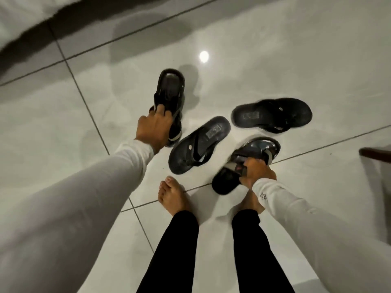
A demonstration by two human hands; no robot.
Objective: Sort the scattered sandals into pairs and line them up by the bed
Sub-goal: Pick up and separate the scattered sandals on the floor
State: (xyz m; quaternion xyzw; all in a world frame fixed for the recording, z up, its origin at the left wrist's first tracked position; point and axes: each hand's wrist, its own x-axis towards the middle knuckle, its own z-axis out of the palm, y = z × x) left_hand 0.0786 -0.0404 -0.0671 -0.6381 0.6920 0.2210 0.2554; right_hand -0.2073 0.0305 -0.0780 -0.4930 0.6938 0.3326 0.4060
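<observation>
My left hand (153,129) grips one strapped sandal (169,96) by its straps; my right hand (257,171) grips its match (245,163). Two flip-flops (198,144) (270,114) lie between them on the tiled floor (275,49).

You stand on a shiny floor (275,49) of big pale tiles with thin dark lines between them. A round spot of light (204,56) shines on it, far from you. Two black flip-flops lie flat on the floor. One flip-flop (198,142) is in the middle, just in front of your bare left foot (172,192). The other flip-flop (273,114) lies farther off to the right, apart from the first. Your bare right foot (250,204) is on the floor too. At the far left is the white edge of the bed (19,17).
</observation>
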